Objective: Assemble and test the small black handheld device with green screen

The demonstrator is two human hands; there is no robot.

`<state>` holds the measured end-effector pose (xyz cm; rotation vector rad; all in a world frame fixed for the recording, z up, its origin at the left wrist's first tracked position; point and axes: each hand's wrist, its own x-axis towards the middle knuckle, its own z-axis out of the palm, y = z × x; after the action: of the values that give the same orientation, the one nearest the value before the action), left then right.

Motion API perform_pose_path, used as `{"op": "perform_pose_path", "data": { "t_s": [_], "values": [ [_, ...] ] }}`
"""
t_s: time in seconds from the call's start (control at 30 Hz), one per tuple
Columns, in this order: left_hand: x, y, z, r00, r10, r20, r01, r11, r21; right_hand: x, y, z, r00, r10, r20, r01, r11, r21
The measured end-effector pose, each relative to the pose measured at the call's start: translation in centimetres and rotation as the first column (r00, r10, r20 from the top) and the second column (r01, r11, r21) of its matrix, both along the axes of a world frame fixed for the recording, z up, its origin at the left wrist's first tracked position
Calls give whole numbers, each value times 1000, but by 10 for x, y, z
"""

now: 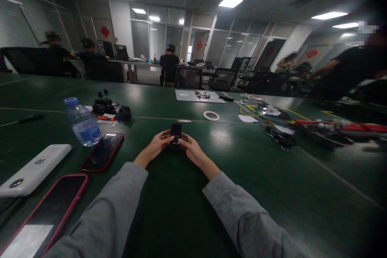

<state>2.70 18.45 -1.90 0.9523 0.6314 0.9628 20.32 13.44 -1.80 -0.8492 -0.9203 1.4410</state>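
Both hands hold a small black handheld device (175, 132), with a dark screen at its upper part, upright in front of me over the green table (169, 201). My left hand (159, 144) grips its left side, thumb on the lower front. On the opposite side my right hand (192, 148) is closed round the edge, its thumb also low on the front. Just what kind of device it is I cannot make out. A white ring, like a roll of tape (211, 115), lies beyond my right hand.
At left are a water bottle (83, 125), a red-edged phone (104, 151), a larger red-edged phone (57, 201) and a white power bank (36, 167). Black parts (110, 109) lie behind the bottle. Cables (263, 109) and a red tool-like object (341, 126) lie right. A person (356, 68) stands far right.
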Motion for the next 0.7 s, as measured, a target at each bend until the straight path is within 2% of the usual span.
{"op": "perform_pose_path", "data": {
  "t_s": [0.37, 0.7],
  "values": [
    [0, -1, 0, 1000, -16, 10, 16, 1000, 2, 1, 1, -3, 1000, -2, 23, 2, 1000, 0],
    [-1, 0, -3, 1000, -25, -9, 25, 999, 21, 2, 1, -1, 999, -3, -32, 2, 1000, -20]
  ]
}}
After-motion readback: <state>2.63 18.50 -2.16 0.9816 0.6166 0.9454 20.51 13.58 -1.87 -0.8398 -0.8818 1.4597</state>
